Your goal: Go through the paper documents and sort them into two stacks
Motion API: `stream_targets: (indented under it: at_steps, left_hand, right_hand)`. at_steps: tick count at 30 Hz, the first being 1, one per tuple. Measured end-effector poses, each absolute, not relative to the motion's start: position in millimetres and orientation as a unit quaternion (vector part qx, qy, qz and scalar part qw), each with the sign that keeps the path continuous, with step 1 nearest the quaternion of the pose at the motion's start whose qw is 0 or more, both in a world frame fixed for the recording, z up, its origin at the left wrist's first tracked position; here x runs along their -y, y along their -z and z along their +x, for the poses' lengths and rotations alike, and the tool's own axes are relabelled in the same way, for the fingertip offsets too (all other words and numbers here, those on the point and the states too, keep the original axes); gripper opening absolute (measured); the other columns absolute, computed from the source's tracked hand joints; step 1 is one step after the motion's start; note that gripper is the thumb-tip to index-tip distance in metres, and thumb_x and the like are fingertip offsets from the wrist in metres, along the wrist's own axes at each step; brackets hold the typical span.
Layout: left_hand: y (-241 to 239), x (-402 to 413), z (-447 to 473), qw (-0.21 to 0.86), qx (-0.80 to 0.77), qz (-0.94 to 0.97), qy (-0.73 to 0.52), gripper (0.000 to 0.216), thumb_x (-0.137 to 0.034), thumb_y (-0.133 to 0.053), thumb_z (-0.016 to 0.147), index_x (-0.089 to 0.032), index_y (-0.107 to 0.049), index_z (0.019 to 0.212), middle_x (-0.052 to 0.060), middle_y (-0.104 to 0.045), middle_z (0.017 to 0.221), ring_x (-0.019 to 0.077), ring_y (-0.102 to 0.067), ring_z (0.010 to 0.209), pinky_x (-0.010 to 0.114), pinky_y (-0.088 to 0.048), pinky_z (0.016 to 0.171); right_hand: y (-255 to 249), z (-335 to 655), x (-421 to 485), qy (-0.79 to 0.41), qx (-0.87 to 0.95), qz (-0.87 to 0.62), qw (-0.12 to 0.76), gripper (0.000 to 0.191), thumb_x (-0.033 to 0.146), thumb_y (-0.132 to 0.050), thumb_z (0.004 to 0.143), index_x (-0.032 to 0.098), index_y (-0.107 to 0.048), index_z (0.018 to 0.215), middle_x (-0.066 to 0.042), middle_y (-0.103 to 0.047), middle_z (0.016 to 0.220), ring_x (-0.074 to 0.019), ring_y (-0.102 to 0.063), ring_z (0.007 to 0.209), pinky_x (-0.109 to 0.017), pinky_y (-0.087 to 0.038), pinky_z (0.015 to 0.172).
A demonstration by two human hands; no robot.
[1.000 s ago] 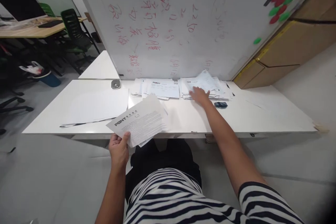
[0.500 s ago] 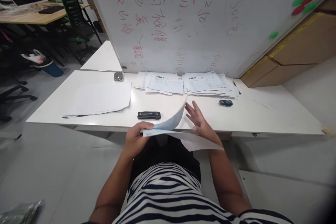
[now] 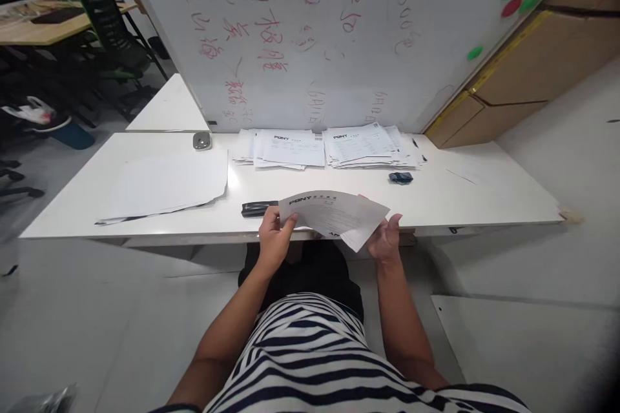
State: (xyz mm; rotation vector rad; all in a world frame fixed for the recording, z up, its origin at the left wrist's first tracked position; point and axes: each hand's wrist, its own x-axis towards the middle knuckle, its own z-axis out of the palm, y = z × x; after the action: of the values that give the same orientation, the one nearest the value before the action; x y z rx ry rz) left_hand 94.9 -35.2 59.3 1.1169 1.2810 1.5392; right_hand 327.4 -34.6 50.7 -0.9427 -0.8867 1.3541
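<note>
Left hand: the left hand [image 3: 274, 240] takes the left edge of the thin white printed paper sheets [image 3: 334, 214], thumb on top and the other fingers below — they pinch the sheets so the bundle does not slide apart.
Right hand: the right hand [image 3: 385, 242] supports the right lower corner from under; the fingers are curled up around the edge and the palm faces up, so the loose end of the paper rests on it.
Sheets: held just above the near edge of the long white table [image 3: 484, 206], in front of the person's body, printed side up with the bold heading at the left, tilted a little down to the right. More than one sheet shows, because a second corner sticks out below.
Stapler: a black flat stapler [image 3: 256, 208] lies on the table just behind the left hand, partly hidden by the sheets.
Stacks: two stacks of similar printed forms [image 3: 329, 147] lie at the far side, against the whiteboard with red writing [image 3: 300, 32].
Other things: a large blank white sheet [image 3: 167, 186] lies at the left; a small dark clip-like object [image 3: 400, 177] lies near the right stack.
</note>
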Motion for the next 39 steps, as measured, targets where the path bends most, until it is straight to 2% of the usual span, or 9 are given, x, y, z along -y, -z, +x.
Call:
stream_targets:
  at_steps: [3,7,10,15,20,24,29,34,39]
  left_hand:
    - [-54,35,95,0.425,-0.518,0.429,-0.606,0.019,-0.032,-0.069,0.074,-0.019,-0.059,0.085,0.001,-0.063,0.088,0.0143,-0.060,0.087,0.028,-0.048,0.081]
    - [-49,26,94,0.444,-0.510,0.395,-0.622,0.024,-0.031,-0.072,0.071,-0.019,-0.058,0.086,-0.001,-0.062,0.085,0.0130,-0.060,0.083,0.027,-0.048,0.078]
    - [-45,16,93,0.451,-0.484,0.393,-0.638,0.026,-0.030,-0.074,0.069,-0.019,-0.057,0.085,-0.001,-0.063,0.084,0.0123,-0.060,0.083,0.026,-0.047,0.080]
    - [-38,11,88,0.504,-0.467,0.422,-0.592,0.027,-0.033,-0.073,0.070,-0.019,-0.057,0.088,0.001,-0.066,0.093,0.0146,-0.061,0.092,0.029,-0.047,0.086]
    - [-37,20,87,0.486,-0.524,0.488,-0.500,0.041,-0.042,-0.065,0.078,-0.020,-0.060,0.112,0.007,-0.065,0.118,0.0224,-0.057,0.113,0.037,-0.043,0.100]
    - [-44,23,80,0.477,-0.548,0.510,-0.460,0.041,-0.047,-0.063,0.079,-0.017,-0.066,0.106,0.008,-0.068,0.113,0.0261,-0.060,0.110,0.042,-0.045,0.099]
    - [-61,26,58,0.568,-0.534,0.445,-0.442,0.047,-0.045,-0.074,0.069,-0.016,-0.067,0.106,0.010,-0.069,0.113,0.0282,-0.064,0.104,0.044,-0.051,0.093]
    - [-63,30,57,0.678,-0.491,0.397,-0.376,0.049,-0.043,-0.075,0.069,-0.015,-0.065,0.108,0.013,-0.069,0.110,0.0274,-0.066,0.096,0.044,-0.054,0.086]
    - [-52,37,62,0.576,-0.537,0.409,-0.461,0.047,-0.043,-0.068,0.076,-0.018,-0.055,0.113,0.009,-0.069,0.103,0.0197,-0.067,0.083,0.036,-0.055,0.075]
  right_hand:
    - [-48,328,42,-0.537,0.432,-0.414,0.595,0.085,0.082,-0.044,0.071,0.023,-0.051,0.131,-0.010,-0.063,0.121,-0.0311,-0.056,0.114,-0.042,-0.046,0.093]
    - [-58,321,34,-0.450,0.499,-0.459,0.582,0.074,0.050,-0.072,0.072,0.021,-0.046,0.135,-0.010,-0.062,0.120,-0.0260,-0.059,0.108,-0.036,-0.048,0.092]
    - [-54,316,16,-0.402,0.504,-0.510,0.569,0.063,0.043,-0.070,0.075,0.021,-0.050,0.131,-0.008,-0.066,0.111,-0.0223,-0.062,0.099,-0.034,-0.050,0.086]
    - [-25,312,-3,-0.361,0.514,-0.585,0.513,0.035,0.045,-0.060,0.079,0.017,-0.065,0.100,-0.006,-0.071,0.091,-0.0207,-0.064,0.085,-0.035,-0.050,0.080]
    - [-18,311,2,-0.256,0.614,-0.628,0.404,0.033,0.043,-0.054,0.083,0.019,-0.063,0.103,-0.006,-0.070,0.086,-0.0224,-0.064,0.079,-0.032,-0.047,0.072]
    - [-21,316,11,-0.226,0.653,-0.639,0.338,0.029,0.039,-0.048,0.085,0.018,-0.064,0.098,-0.008,-0.068,0.076,-0.0247,-0.063,0.076,-0.033,-0.046,0.069]
    - [-44,332,37,-0.389,0.605,-0.558,0.415,0.027,0.040,-0.058,0.083,0.020,-0.062,0.101,-0.005,-0.069,0.094,-0.0201,-0.063,0.082,-0.030,-0.050,0.071]
    - [-49,330,64,-0.605,0.492,-0.492,0.387,0.041,0.046,-0.062,0.081,0.021,-0.056,0.113,-0.002,-0.066,0.080,-0.0100,-0.051,0.048,-0.020,-0.036,0.034]
    - [-23,331,86,-0.605,0.346,-0.544,0.467,0.042,0.044,-0.069,0.077,0.020,-0.058,0.109,0.001,-0.062,0.071,-0.0041,-0.042,0.040,-0.015,-0.026,0.031]
